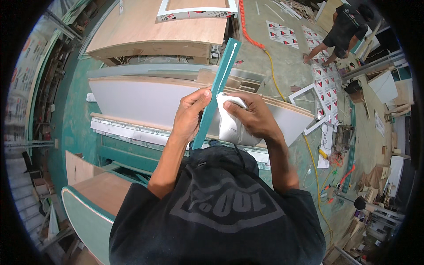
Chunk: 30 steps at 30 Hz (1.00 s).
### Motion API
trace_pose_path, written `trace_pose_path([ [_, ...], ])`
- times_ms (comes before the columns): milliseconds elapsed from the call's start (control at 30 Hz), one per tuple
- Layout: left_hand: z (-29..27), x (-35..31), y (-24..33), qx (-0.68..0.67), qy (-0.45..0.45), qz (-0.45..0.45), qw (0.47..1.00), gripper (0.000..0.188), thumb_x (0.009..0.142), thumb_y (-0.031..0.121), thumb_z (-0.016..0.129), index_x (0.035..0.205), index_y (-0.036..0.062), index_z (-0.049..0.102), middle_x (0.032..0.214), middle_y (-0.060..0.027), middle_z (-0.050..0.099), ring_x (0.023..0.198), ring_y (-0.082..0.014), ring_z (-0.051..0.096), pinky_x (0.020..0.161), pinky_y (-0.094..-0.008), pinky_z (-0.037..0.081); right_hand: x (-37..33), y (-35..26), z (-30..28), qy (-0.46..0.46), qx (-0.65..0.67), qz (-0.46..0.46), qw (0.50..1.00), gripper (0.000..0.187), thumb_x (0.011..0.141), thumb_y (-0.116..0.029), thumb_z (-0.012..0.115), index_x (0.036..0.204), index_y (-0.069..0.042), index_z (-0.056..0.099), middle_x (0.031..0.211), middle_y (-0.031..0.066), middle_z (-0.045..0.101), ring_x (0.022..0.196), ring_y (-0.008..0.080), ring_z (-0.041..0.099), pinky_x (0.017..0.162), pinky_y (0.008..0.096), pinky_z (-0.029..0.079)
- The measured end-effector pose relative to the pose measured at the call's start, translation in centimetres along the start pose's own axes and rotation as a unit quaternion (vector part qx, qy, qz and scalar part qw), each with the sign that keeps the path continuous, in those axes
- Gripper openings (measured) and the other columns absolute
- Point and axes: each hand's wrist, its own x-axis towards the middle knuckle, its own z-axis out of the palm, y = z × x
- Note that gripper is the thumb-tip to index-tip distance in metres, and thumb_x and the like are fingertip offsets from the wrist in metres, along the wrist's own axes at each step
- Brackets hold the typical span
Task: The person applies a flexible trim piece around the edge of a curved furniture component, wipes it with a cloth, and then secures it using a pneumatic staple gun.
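My left hand is closed round a narrow teal strip, which slants up and away to the right in front of me. A line of white paste runs along the strip's far half. In my right hand is a soft white squeeze pouch, gripped with the thumb on its near side. The pouch's narrow tip is at the strip's right side, close to my left fingers; whether it touches cannot be made out.
Long grey-faced panels lie just beyond my hands. A plywood table stands further off with a white frame on it. An orange coiled hose and yellow hose cross the floor. Another person stands at the far right.
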Motion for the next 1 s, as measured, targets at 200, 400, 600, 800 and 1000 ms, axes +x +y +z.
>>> trace_pose_path([
  [200,-0.2,0.4,-0.1,-0.016,-0.036,0.003,0.999,0.041,0.103,0.025,0.059,0.130,-0.0057,0.061,0.113,-0.0085,0.069,0.093,-0.0077,0.063,0.083,-0.0234,0.052,-0.2,-0.2,0.3,0.018,0.018,0.010,1.000,0.025,0.099,-0.016,0.061,0.113,0.004,0.068,0.088,0.0043,0.070,0.079,0.0089,0.059,0.071,0.0284,0.050],
  [400,0.4,1.1,0.2,-0.067,-0.030,0.025,0.997,0.039,0.103,0.022,0.059,0.130,-0.0067,0.060,0.126,-0.0152,0.067,0.100,-0.0131,0.065,0.090,-0.0267,0.053,0.2,0.2,0.0,-0.016,-0.027,0.000,1.000,0.027,0.099,-0.020,0.062,0.114,0.002,0.070,0.085,0.0071,0.071,0.076,0.0114,0.061,0.071,0.0310,0.050],
  [600,0.4,2.8,1.1,-0.094,-0.003,0.051,0.994,0.038,0.102,0.021,0.060,0.128,-0.0067,0.061,0.124,-0.0154,0.068,0.099,-0.0145,0.066,0.087,-0.0261,0.054,-0.1,0.7,1.2,-0.056,-0.073,0.057,0.994,0.029,0.098,-0.022,0.063,0.108,0.004,0.070,0.077,0.0042,0.064,0.073,0.0093,0.055,0.069,0.0291,0.047],
  [800,0.3,5.1,2.0,-0.098,0.021,0.078,0.992,0.041,0.103,0.026,0.059,0.129,-0.0061,0.061,0.113,-0.0120,0.070,0.091,-0.0118,0.063,0.080,-0.0246,0.053,-0.8,2.3,2.4,-0.084,-0.043,0.085,0.992,0.029,0.099,-0.022,0.061,0.107,0.005,0.070,0.074,0.0079,0.065,0.071,0.0119,0.056,0.068,0.0336,0.049],
  [1000,-1.0,6.6,2.3,-0.106,0.017,0.102,0.989,0.048,0.102,0.031,0.059,0.132,-0.0074,0.057,0.107,-0.0117,0.068,0.091,-0.0146,0.062,0.084,-0.0273,0.053,-0.6,3.4,2.2,-0.117,-0.050,0.110,0.986,0.030,0.099,-0.024,0.062,0.106,0.004,0.070,0.075,0.0054,0.064,0.073,0.0108,0.055,0.069,0.0325,0.048],
])
